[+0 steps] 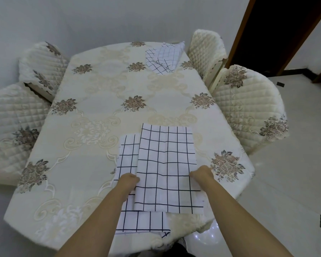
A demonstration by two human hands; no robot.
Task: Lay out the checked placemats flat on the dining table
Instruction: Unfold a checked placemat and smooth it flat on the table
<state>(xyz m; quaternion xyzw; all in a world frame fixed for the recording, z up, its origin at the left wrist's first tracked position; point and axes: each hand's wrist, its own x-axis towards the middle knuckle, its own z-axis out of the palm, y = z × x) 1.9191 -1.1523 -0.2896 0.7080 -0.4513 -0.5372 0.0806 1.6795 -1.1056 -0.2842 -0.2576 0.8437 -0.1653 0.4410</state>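
Gripping top placemat point(165, 169) | left hand point(128, 179) pinches left edge | right hand point(202, 173) pinches right edge

Fingers of both hands tucked out of sight under the upper white black-checked cloth placemat point(167, 169). Lower checked placemat point(143, 222) mostly covered. Forearms cut off by the bottom edge.

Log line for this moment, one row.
left hand + right hand: gripping top checked placemat sides | second placemat underneath | crumpled placemat far corner
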